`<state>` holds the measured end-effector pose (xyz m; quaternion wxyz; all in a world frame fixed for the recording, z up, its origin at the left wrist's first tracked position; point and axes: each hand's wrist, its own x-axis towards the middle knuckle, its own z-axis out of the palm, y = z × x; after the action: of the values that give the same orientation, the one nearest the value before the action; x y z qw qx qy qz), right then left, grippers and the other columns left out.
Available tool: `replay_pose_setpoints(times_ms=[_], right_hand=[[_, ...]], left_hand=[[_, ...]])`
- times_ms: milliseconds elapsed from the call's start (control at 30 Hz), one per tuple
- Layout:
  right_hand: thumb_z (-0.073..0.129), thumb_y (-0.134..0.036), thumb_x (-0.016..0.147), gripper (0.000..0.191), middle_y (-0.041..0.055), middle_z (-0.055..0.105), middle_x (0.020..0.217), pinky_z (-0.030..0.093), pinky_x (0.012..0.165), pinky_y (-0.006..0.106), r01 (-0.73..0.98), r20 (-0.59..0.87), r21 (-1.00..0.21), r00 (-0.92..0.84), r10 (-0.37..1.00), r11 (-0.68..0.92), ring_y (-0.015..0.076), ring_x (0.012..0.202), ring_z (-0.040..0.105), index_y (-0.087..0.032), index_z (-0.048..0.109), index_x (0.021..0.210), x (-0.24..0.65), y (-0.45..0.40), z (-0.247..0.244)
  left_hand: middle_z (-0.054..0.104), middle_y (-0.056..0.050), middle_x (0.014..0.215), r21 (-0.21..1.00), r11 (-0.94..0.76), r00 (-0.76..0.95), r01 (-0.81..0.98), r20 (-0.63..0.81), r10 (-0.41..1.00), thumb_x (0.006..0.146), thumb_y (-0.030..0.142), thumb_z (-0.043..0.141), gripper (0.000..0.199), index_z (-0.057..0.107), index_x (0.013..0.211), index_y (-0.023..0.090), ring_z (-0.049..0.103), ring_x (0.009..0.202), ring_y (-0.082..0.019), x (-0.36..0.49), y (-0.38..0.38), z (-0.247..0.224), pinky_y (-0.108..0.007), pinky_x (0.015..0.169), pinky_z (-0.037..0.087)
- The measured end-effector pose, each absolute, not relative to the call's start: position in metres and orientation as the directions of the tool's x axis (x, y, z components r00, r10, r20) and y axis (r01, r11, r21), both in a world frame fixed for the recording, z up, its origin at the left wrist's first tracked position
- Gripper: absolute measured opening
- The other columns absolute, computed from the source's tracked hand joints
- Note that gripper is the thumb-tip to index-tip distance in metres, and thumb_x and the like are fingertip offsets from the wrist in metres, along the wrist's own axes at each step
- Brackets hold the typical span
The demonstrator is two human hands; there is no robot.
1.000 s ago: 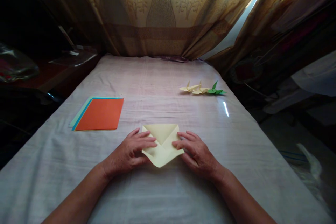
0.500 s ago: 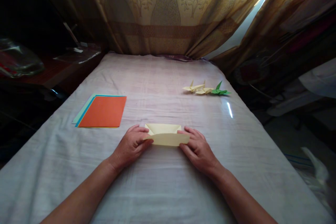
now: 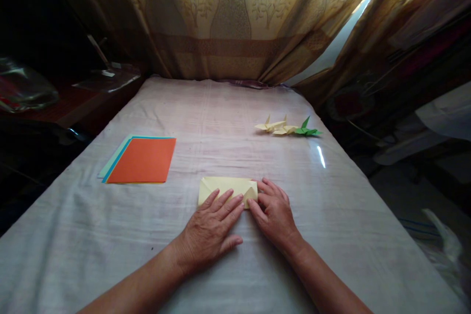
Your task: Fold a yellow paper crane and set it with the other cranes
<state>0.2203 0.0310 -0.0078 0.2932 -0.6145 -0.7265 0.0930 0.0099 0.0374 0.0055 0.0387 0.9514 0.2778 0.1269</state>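
Observation:
A pale yellow sheet of origami paper, folded into a flat rectangle with creased corners, lies on the cloth in front of me. My left hand rests flat on its lower edge, fingers spread and thumb held out to the right. At the paper's right end, my right hand grips the edge, thumb on top and fingers curled at the far side. Part of the lower edge is hidden under the left fingers.
To the left lies a stack of coloured paper, orange uppermost. Several folded paper cranes, cream ones and a green one, stand at the back right. The bed sheet is wrinkled; a curtain hangs behind it.
The near flap, held raised by both hands before, now lies folded flat. My left hand has let go of the left end and moved right, palm down over the lower edge.

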Motion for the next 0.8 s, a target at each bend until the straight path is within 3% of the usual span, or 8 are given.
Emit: replay_pose_setpoints(times_ms=[233,467,800], right_hand=[[0.057,-0.029,0.086,0.020,0.0088,0.067,0.119,0.039,0.099,0.055,0.860,0.394,-0.468,-0.005,0.919,0.206,0.0321,0.122,0.051,-0.023,0.060,0.067,0.218,0.030,-0.016],[0.057,-0.030,0.087,0.021,0.0103,0.065,0.123,0.038,0.099,0.056,0.884,0.382,-0.435,0.009,0.924,0.171,0.0338,0.124,0.049,-0.022,0.055,0.067,0.217,0.030,-0.017],[0.052,-0.031,0.090,0.023,0.0090,0.065,0.122,0.038,0.099,0.054,0.889,0.399,-0.423,0.008,0.917,0.175,0.0312,0.123,0.050,-0.023,0.055,0.069,0.218,0.030,-0.020]], left_hand=[[0.039,-0.008,0.152,0.212,-0.813,0.809,0.542,0.132,0.573,0.091,0.061,0.045,0.072,0.029,0.150,0.023,0.029,0.143,-0.029,0.009,0.041,0.007,-0.049,0.119,0.013],[0.039,-0.010,0.152,0.262,-0.805,0.825,0.533,0.051,0.563,0.090,0.065,0.042,0.075,0.029,0.150,0.021,0.029,0.143,-0.031,0.008,0.049,0.011,-0.051,0.118,0.014],[0.039,-0.012,0.151,0.296,-0.806,0.827,0.512,0.082,0.556,0.089,0.067,0.043,0.078,0.028,0.150,0.021,0.029,0.143,-0.031,0.005,0.055,0.010,-0.050,0.118,0.015]])
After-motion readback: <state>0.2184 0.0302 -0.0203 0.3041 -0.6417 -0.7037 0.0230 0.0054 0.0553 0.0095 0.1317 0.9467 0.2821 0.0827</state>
